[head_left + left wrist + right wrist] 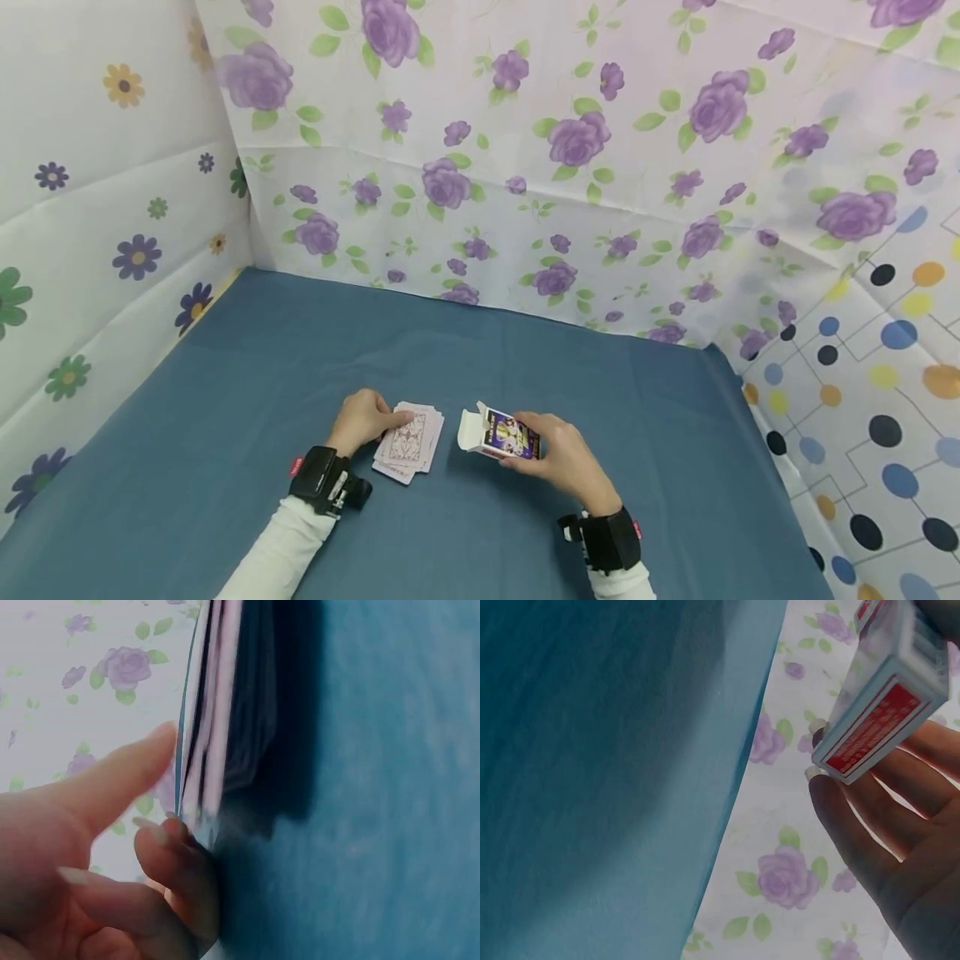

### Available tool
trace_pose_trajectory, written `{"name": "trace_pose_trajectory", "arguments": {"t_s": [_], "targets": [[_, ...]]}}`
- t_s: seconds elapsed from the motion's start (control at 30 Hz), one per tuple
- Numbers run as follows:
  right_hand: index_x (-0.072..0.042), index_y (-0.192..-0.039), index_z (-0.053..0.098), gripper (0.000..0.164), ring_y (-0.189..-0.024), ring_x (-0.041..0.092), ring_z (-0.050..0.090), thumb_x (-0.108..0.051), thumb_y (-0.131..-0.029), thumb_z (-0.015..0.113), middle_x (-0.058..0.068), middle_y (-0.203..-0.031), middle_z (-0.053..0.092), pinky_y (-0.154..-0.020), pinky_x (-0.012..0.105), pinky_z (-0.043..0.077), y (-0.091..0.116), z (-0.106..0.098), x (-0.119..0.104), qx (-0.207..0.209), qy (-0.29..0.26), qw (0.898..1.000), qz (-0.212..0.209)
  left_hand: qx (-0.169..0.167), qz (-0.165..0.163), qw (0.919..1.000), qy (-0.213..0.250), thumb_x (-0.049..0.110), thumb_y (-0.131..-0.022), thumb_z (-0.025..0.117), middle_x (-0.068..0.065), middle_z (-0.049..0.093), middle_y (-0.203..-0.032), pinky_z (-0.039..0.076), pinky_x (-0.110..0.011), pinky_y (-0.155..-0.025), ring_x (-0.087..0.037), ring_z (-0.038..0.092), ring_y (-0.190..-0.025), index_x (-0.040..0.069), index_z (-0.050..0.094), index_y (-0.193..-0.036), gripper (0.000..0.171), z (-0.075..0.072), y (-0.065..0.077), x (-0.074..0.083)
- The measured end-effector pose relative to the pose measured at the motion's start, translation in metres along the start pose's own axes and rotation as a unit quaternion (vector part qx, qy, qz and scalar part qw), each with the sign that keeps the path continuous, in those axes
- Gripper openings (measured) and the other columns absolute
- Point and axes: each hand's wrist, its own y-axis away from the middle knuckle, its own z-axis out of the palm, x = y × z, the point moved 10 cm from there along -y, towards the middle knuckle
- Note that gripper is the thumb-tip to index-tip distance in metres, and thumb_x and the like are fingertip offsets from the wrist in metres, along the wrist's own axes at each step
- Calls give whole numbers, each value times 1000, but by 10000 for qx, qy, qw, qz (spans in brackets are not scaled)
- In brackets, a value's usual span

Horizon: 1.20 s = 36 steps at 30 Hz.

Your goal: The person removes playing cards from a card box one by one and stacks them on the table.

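A loose, uneven stack of playing cards with patterned backs lies left of the middle of the blue cloth. My left hand pinches its left edge, thumb on top. In the left wrist view that thumb lies against the face of the cards, while curled fingers meet their near edge. To the right, my right hand grips a small playing card box above the cloth. Its white end flap hangs open toward the cards. The right wrist view shows a red panel on the box's side; its inside is hidden.
A blue cloth covers the table. Flowered white sheets stand along the back and left, and a dotted sheet hangs on the right. Both wrists carry black strapped cameras.
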Motion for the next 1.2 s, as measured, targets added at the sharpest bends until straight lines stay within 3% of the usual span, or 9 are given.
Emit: {"name": "trace_pose_trajectory", "arguments": {"t_s": [0.13, 0.3, 0.47, 0.67, 0.83, 0.93, 1.0, 1.07, 1.2], "targets": [[-12, -128, 62, 63, -107, 22, 64, -44, -76, 79, 6, -121, 67, -85, 40, 52, 0, 2, 7, -250, -204, 9994, 132, 31, 287, 9996, -23, 28, -93, 64, -1, 36, -57, 26, -26, -50, -13, 29, -49, 7, 47, -67, 38, -1, 2, 10], [-11, -134, 58, 69, -116, 25, 60, -50, -79, 74, 9, -130, 62, -91, 44, 49, 2, 15, 14, -870, -498, 9947, 237, -5, 615, 9980, 127, 23, -98, 57, -9, 52, -72, 33, -30, -56, -17, 42, -57, -1, 54, -101, 24, -1, 10, 28], [-12, -139, 53, 69, -133, 33, 46, -40, -80, 76, 13, -141, 52, -103, 50, 41, -3, 26, 15, -1392, -570, 9885, 146, -7, 917, 9956, 172, 20, -97, 58, -9, 57, -75, 37, -29, -56, -16, 46, -58, 2, 58, -101, 19, 2, 13, 49], [-18, -141, 51, 69, -143, 43, 25, -23, -78, 80, 24, -152, 34, -107, 58, 35, -15, 44, 10, -2248, -463, 9732, -163, -207, 1187, 9926, 168, 18, -95, 61, -5, 59, -74, 40, -27, -55, -12, 50, -60, 6, 64, -94, 12, 19, 20, 68], [-25, -142, 50, 72, -144, 43, 25, -13, -77, 80, 16, -151, 40, -106, 57, 37, -24, 59, 5, -2741, -338, 9604, -355, -884, 2061, 9743, 223, 15, -95, 61, -5, 64, -86, 47, -27, -63, -14, 59, -72, 7, 65, -101, 10, 44, 37, 93], [-23, -142, 50, 69, -144, 43, 26, -12, -80, 78, 16, -151, 41, -105, 56, 38, -27, 65, 1, -2851, -351, 9567, -468, -1335, 2557, 9575, 60, 15, -94, 62, -10, 66, -98, 49, -30, -71, -20, 62, -83, 4, 65, -108, 18, 61, 48, 106], [-22, -143, 49, 66, -143, 43, 26, -11, -83, 75, 18, -152, 38, -105, 56, 38, -28, 67, 0, -2859, -307, 9565, -490, -1540, 2680, 9509, -145, 16, -92, 66, -11, 65, -103, 48, -30, -71, -21, 61, -85, 4, 64, -113, 25, 71, 52, 111], [-21, -142, 50, 63, -143, 44, 26, -11, -85, 74, 22, -152, 36, -105, 58, 38, -29, 67, -1, -2796, -283, 9584, -494, -1628, 2698, 9483, -375, 16, -88, 71, -11, 63, -102, 46, -29, -70, -19, 58, -82, 6, 64, -114, 29, 77, 54, 112], [-23, -147, 42, 70, -142, 44, 27, -13, -86, 74, 22, -152, 35, -105, 60, 36, -29, 63, -1, -2513, -94, 9670, -403, -1649, 2476, 9533, -515, 9, -80, 77, -9, 57, -96, 42, -28, -65, -14, 49, -76, 7, 63, -110, 33, 83, 55, 108]]}}
